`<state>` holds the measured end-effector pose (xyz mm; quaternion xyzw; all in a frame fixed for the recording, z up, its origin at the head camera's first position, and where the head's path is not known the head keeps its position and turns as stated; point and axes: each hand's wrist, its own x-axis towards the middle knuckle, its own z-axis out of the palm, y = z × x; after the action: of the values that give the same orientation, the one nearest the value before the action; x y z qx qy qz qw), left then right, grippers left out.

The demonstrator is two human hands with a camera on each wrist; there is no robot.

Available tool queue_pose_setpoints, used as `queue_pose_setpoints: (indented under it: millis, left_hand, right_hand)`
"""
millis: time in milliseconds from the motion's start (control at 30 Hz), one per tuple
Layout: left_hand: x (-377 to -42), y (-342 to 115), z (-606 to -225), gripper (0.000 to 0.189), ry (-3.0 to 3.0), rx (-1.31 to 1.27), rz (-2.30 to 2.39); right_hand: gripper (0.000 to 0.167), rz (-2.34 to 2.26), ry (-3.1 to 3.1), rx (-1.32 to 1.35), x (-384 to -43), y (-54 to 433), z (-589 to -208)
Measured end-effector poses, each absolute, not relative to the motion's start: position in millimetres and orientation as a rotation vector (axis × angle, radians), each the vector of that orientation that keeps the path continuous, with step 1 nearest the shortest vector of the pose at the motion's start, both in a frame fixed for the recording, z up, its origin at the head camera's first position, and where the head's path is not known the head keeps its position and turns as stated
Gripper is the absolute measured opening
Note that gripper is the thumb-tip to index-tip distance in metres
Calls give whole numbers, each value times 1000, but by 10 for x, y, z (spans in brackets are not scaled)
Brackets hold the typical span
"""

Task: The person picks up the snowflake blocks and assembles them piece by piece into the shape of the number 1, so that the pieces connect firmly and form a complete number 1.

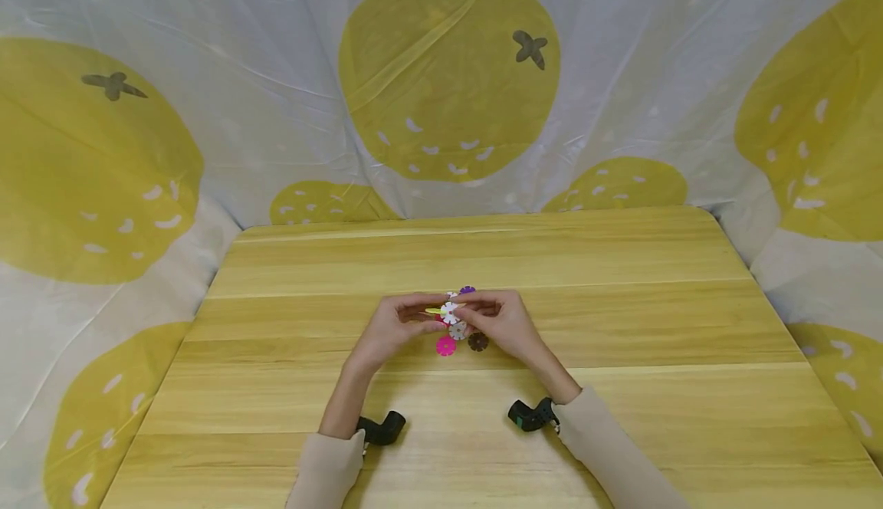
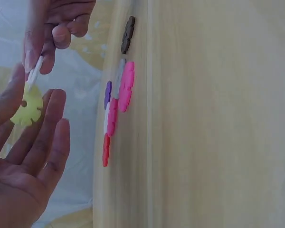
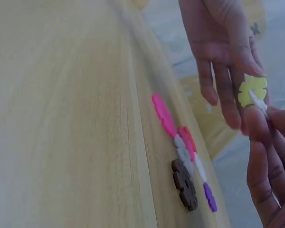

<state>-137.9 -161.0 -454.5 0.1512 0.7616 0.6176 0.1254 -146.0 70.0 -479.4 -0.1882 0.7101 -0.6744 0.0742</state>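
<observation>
The left hand point(image 1: 386, 330) and right hand point(image 1: 505, 326) meet near the middle of the head view, above the table point(image 1: 621, 279). The left hand pinches a yellow disc point(image 2: 32, 111) between its thumb and fingers, the gap between them narrowed to the thin disc; its other fingers are spread apart, only slightly bent. The right hand pinches a white disc point(image 1: 449, 313) between thumb and forefinger, the tips drawn together on it, with the remaining fingers bent. At the left of the left wrist view, the white disc stands edge-on against the yellow disc's notched rim; the two touch, but how deep the notches fit cannot be told.

More notched discs lie on the table, around the centre of the head view: a grey disc point(image 1: 457, 331) just below the hands, a bright pink disc point(image 1: 445, 346) to its lower left, a brown disc point(image 1: 478, 342) to its lower right, and a purple disc point(image 1: 467, 290) above. The right wrist view also shows a second white disc point(image 3: 200, 167), a second pink disc point(image 3: 185, 142) and a red disc point(image 3: 190, 137) grouped near the lower centre. A cloth point(image 1: 276, 110) printed with yellow fruit fills the upper frame.
</observation>
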Motion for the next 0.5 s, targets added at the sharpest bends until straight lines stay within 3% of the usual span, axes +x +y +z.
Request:
queue_pose_setpoints:
  millis: [500]
  left_hand:
    - [-1369, -1591, -4506, 35, 2470, 309, 1670]
  right_hand:
    - [26, -1918, 2178, -412, -1552, 793, -4808]
